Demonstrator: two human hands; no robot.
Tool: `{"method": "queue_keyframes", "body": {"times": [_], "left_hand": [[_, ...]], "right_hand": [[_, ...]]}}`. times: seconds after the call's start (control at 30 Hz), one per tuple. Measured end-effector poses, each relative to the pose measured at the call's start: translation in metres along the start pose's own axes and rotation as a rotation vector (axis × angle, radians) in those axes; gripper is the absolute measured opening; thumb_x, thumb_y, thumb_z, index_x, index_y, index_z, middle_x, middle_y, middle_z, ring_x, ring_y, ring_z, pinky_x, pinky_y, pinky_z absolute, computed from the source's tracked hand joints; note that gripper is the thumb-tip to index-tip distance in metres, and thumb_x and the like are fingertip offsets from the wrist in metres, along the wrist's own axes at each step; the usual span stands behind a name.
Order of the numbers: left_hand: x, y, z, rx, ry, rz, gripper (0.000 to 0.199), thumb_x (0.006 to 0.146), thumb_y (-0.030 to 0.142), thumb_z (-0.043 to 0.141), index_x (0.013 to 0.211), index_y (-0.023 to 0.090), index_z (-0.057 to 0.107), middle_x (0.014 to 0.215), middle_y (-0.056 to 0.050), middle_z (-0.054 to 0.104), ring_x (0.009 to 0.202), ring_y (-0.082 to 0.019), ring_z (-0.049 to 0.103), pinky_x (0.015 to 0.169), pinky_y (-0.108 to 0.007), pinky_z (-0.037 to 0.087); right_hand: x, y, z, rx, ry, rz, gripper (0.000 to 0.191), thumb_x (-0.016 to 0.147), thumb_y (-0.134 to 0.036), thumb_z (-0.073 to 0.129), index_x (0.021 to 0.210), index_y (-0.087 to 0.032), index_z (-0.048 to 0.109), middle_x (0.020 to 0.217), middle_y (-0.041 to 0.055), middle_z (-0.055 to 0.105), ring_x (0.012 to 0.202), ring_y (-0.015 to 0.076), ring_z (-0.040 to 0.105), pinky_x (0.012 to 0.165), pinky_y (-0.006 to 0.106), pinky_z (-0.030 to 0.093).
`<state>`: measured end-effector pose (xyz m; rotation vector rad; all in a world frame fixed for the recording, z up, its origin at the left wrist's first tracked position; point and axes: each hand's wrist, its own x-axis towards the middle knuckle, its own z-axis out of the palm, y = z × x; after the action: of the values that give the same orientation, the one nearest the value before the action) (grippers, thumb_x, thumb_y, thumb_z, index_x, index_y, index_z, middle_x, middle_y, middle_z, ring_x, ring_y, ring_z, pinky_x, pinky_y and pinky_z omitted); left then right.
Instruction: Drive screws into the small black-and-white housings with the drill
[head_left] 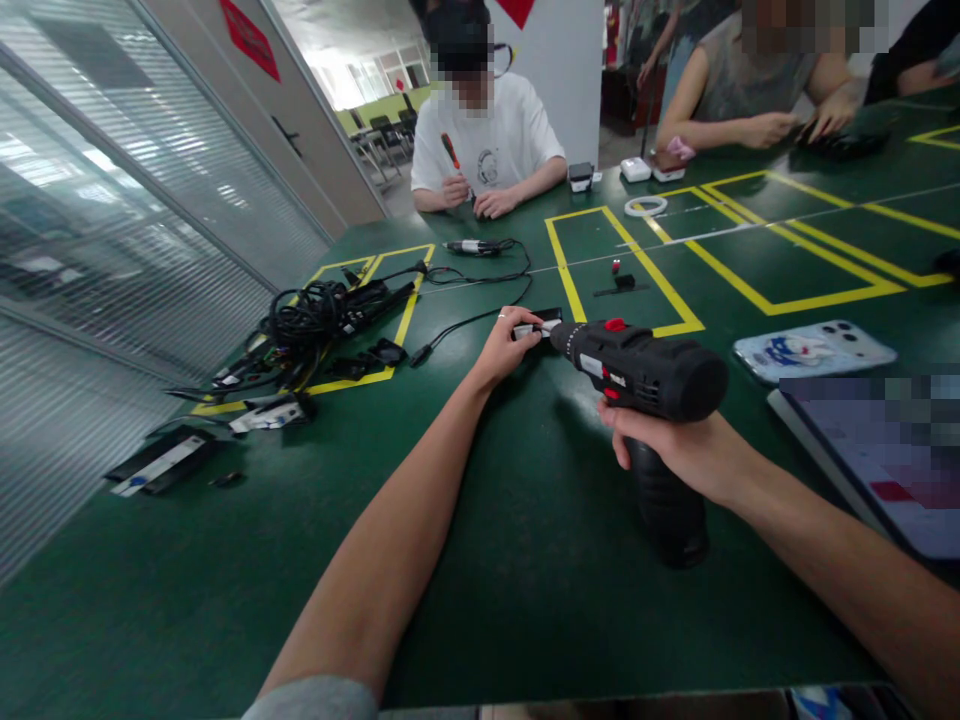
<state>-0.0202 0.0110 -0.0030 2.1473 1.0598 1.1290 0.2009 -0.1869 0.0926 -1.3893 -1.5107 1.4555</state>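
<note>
My right hand [686,450] is wrapped around the grip of a black cordless drill [645,370] with red switches. The drill is held above the table and its nose points left. My left hand [504,350] pinches a small black rectangular device [551,314] with a whitish part against the tabletop. The drill's tip meets or nearly meets this device beside my left fingers; I cannot tell whether they touch. A black cable with a plug [421,355] lies just left of my left hand.
Tangled black cables [315,315] and a black adapter [161,460] lie on the left of the green table [480,600]. On the right are a phone [814,350] and a tablet [885,460]. Across the table, a person in white [517,130] holds an orange-handled screwdriver [451,152].
</note>
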Motion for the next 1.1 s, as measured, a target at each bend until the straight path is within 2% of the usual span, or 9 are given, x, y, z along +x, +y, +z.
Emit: {"method": "queue_keyframes", "body": {"times": [0.27, 0.43, 0.67, 1.1], "left_hand": [[0.0006, 0.0018, 0.0001, -0.003, 0.000, -0.033, 0.016, 0.077, 0.022, 0.061, 0.091, 0.019, 0.067, 0.102, -0.006, 0.061, 0.110, -0.022, 0.053, 0.105, -0.040, 0.039], [0.0001, 0.0033, 0.0000, -0.002, -0.001, -0.051, 0.017, 0.077, 0.023, 0.060, 0.092, 0.019, 0.067, 0.103, -0.006, 0.061, 0.110, -0.022, 0.053, 0.106, -0.040, 0.039], [0.0000, 0.0058, -0.0001, 0.002, 0.005, -0.069, 0.016, 0.077, 0.021, 0.060, 0.091, 0.019, 0.067, 0.103, -0.006, 0.060, 0.110, -0.022, 0.053, 0.106, -0.040, 0.039], [0.0004, 0.0034, 0.0036, -0.001, 0.024, -0.097, 0.014, 0.077, 0.020, 0.059, 0.090, 0.020, 0.065, 0.103, -0.005, 0.057, 0.108, -0.021, 0.053, 0.105, -0.039, 0.040]], "right_hand": [[0.0002, 0.0004, 0.0003, 0.031, 0.015, -0.008, 0.014, 0.084, -0.029, 0.060, 0.072, -0.021, 0.062, 0.056, -0.0008, 0.064, 0.057, 0.0163, 0.059, 0.064, 0.033, 0.046], [0.0011, 0.0019, 0.0002, 0.039, 0.009, 0.000, 0.012, 0.084, -0.028, 0.060, 0.076, -0.020, 0.063, 0.057, -0.0007, 0.064, 0.057, 0.0164, 0.059, 0.064, 0.033, 0.045], [-0.0002, -0.0014, -0.0004, 0.012, 0.008, 0.010, 0.021, 0.084, -0.028, 0.060, 0.064, -0.022, 0.059, 0.056, -0.0010, 0.063, 0.053, 0.0148, 0.056, 0.060, 0.032, 0.042], [0.0006, 0.0002, 0.0001, 0.055, 0.005, 0.007, 0.020, 0.085, -0.030, 0.061, 0.067, -0.022, 0.061, 0.058, 0.0006, 0.064, 0.056, 0.0163, 0.059, 0.063, 0.033, 0.045]]}}
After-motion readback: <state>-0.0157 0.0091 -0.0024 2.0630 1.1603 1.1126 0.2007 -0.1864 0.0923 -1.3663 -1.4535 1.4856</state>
